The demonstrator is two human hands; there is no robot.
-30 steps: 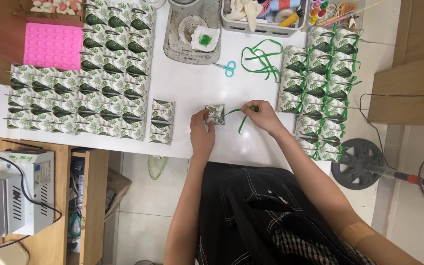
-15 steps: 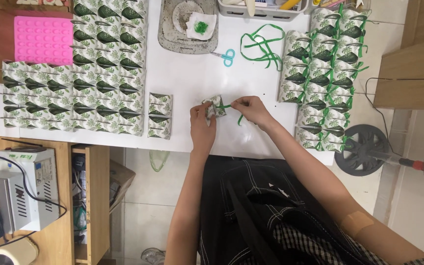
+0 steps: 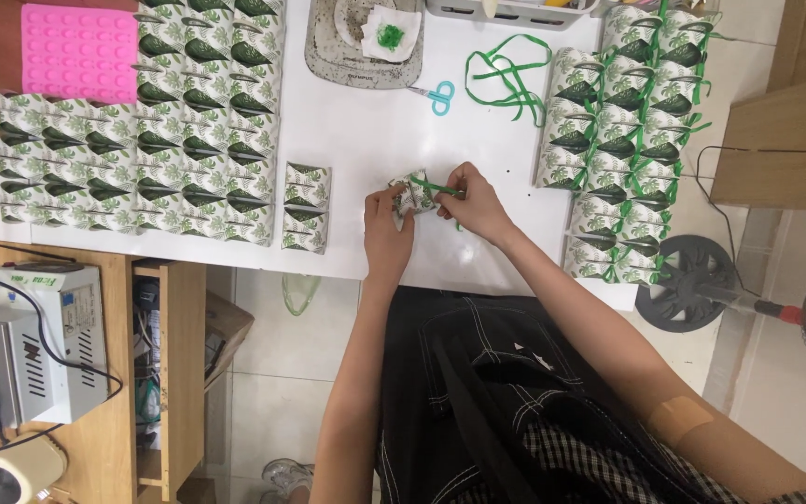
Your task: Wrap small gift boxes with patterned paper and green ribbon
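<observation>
Untied leaf-print boxes (image 3: 142, 140) wait in rows at the left; mid-table the left hand (image 3: 386, 231) clamps a small leaf-print box (image 3: 412, 193) steady, so the right hand (image 3: 474, 201) can pinch its green ribbon (image 3: 436, 187) taut; ribboned boxes (image 3: 632, 121) are stacked on the right

— What sort of place is this?

— A small craft packing workshop, likely set up in a home. The white worktop (image 3: 366, 140) carries rows of leaf-printed paper boxes (image 3: 142, 149) on one side and ribbon-tied ones (image 3: 627, 121) on the other.

— Anything else pointing that way?

— Loose green ribbon (image 3: 506, 75), small scissors (image 3: 440, 93) and a pink silicone mould (image 3: 81, 51) lie out. Beside it, a wooden side table holds a heat-sealing machine (image 3: 34, 341) and a tape roll (image 3: 6, 476); a standing fan (image 3: 701, 289) sits on the tiled floor.
</observation>
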